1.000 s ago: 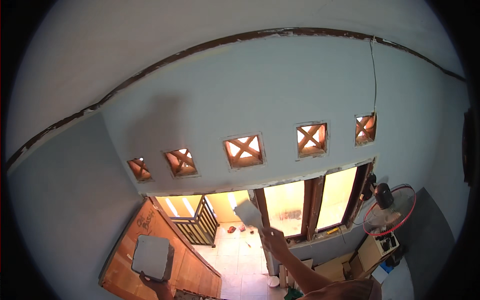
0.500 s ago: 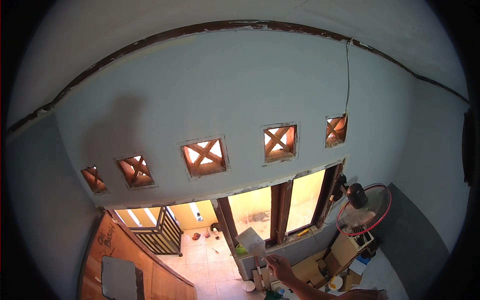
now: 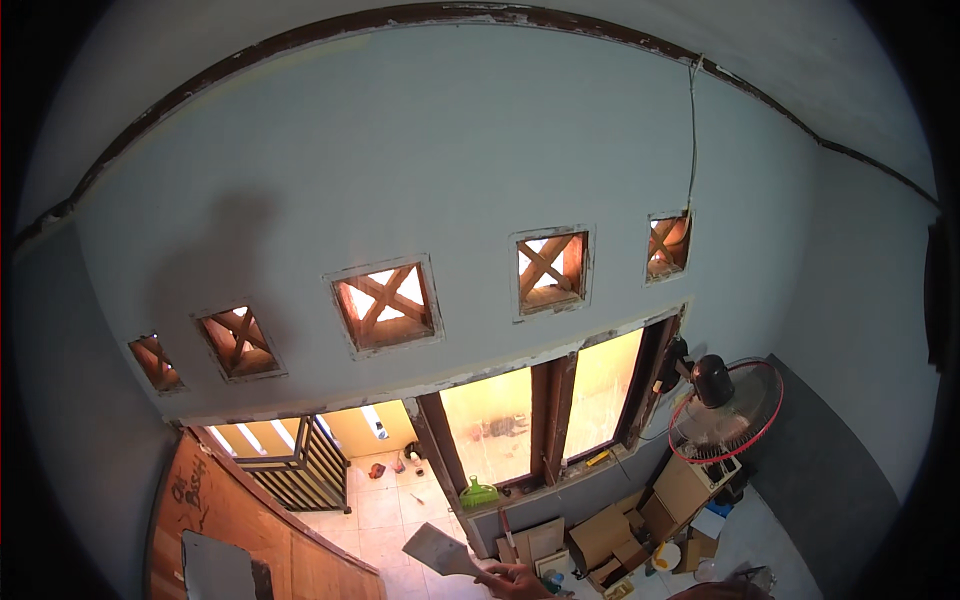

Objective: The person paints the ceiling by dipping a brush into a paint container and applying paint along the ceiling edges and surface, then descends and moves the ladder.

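Observation:
My right hand [image 3: 515, 581] is low in the view, its fingers closed round the handle end of a wide putty knife [image 3: 440, 551]. The flat, pale grey blade points up and to the left, in front of the tiled floor beyond the doorway. Parts of my right forearm run along the lower edge. My left hand is out of view. Ahead stands a grey-blue wall [image 3: 450, 170], with brown-framed windows [image 3: 487, 425] below and a row of small vents with crossed wooden bars [image 3: 385, 305].
An orange-brown wooden door [image 3: 310, 560] stands at lower left, with a grey panel [image 3: 220, 568] against it. A fan with a red-rimmed guard [image 3: 725, 410] juts from the right. Cardboard boxes [image 3: 605, 535] and a green dustpan-like item [image 3: 478, 492] are by the window.
My right hand has come down and to the left with the putty knife, whose blade now lies flatter. The view has tilted slightly, with the ceiling edge higher in it.

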